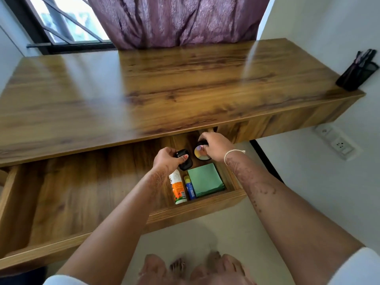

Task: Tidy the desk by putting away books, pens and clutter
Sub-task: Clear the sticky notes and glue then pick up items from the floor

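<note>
Left hand [167,159] holds black case [186,166], right hand [216,144] round tin [199,154], in drawer [197,205]

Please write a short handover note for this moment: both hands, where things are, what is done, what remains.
Left hand grips a small black rounded case; right hand grips a round black tin with a colourful face, both at the open wooden drawer's right end.
Stored there: orange-white tube, blue stick, green paper pad.
Black mesh pen holder stands on the desktop.
Left: release both, close drawer.

Bright daylight from window [61,21]; glare streaks on desk top [164,83], wide-angle bending, soft blur
</note>
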